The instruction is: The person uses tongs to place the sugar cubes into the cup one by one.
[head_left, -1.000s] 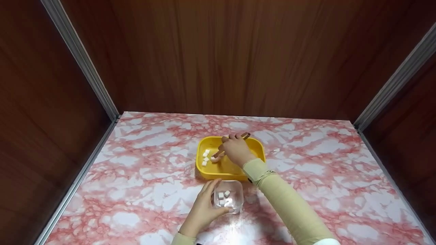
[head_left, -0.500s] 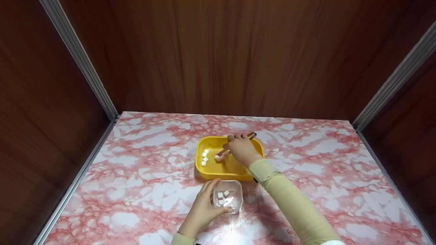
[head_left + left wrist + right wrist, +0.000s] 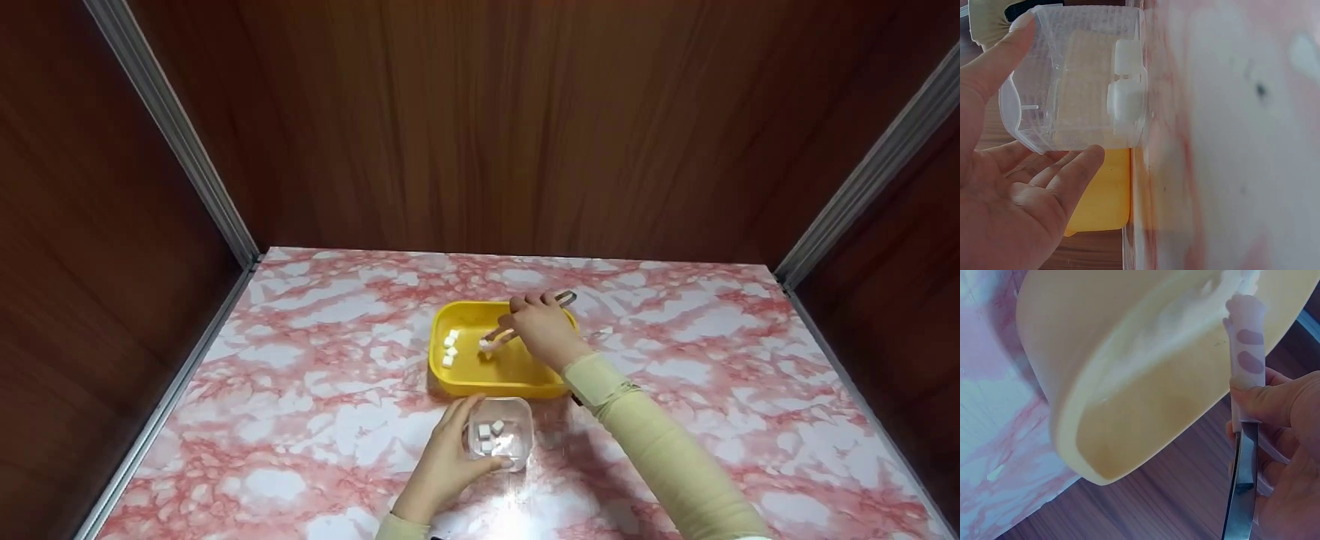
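Shifted rightward, the right hand (image 3: 547,331) clamps paw-tipped tongs (image 3: 1248,371) bearing a white cube (image 3: 484,344) mid-frame, apart from other cubes (image 3: 449,342) in the yellow tray (image 3: 510,373), while the left hand (image 3: 448,459) grips a clear container (image 3: 517,417) below.

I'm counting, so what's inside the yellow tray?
Four white cubes lie along its left side; the tongs seem to hold another. In the head view, the right hand hides part of the tray.

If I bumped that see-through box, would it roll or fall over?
The clear box would probably slide rather than roll, since it looks squarish and flat-bottomed. It's likely light, with thin-looking walls and only a few white cubes inside. The left hand gripping it may stop it tipping.
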A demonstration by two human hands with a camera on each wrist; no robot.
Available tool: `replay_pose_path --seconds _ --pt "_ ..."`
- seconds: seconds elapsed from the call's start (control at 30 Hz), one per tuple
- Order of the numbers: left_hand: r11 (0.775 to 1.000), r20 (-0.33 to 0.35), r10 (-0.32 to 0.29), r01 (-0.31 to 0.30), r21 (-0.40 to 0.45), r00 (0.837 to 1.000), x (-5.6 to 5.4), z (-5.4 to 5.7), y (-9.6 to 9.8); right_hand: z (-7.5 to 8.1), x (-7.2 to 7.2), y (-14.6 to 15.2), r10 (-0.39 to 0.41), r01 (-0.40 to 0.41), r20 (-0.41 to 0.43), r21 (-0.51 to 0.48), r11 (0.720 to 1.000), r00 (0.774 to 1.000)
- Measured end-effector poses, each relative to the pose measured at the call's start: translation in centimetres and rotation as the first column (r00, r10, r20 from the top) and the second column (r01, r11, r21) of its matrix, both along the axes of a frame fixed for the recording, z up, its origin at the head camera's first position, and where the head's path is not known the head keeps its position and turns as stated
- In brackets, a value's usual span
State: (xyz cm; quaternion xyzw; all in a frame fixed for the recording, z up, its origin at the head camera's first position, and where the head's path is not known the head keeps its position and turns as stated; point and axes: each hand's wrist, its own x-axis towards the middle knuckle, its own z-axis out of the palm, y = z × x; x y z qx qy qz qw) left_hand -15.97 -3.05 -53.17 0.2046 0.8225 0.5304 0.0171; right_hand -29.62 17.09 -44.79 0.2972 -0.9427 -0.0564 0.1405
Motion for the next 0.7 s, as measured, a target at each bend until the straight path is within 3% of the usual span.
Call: replay_pose_path --seconds 0.27,0.7 --pt "1.000 0.017 -0.001 0.001 0.006 1.000 0.1 0.0 0.0 0.3 0.7 0.6 -0.006 0.006 0.007 0.026 1.000 1.000" --pt "1.000 -0.023 0.000 0.000 0.005 1.000 -0.1 0.0 0.0 0.9 2.1 1.7 -0.006 0.006 0.012 0.006 1.000 1.000"
